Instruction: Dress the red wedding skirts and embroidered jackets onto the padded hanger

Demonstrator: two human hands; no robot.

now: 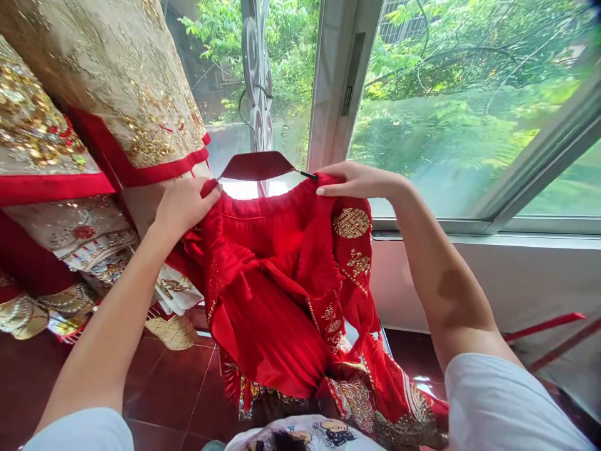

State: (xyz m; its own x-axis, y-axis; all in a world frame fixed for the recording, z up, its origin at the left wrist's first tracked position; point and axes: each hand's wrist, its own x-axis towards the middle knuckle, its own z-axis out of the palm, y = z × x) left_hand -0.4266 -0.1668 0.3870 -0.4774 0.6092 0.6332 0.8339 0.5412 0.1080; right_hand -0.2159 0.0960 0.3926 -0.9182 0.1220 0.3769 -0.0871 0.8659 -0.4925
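A red embroidered garment (282, 294) with gold patterns hangs from a dark red hanger (258, 166) in front of me. My left hand (185, 203) is closed on the garment's left upper edge beside the hanger's end. On the right, my right hand (354, 180) pinches the garment's upper edge at the hanger's other end, fingers pressed together. The hanger's hook rises toward the window behind.
Gold-and-red embroidered dresses (94, 106) hang at the left, close to my left arm. A large window (469, 106) with a white frame and green trees outside fills the back. Dark red floor tiles (178, 388) lie below. A white wall and red rods (544, 326) stand at the right.
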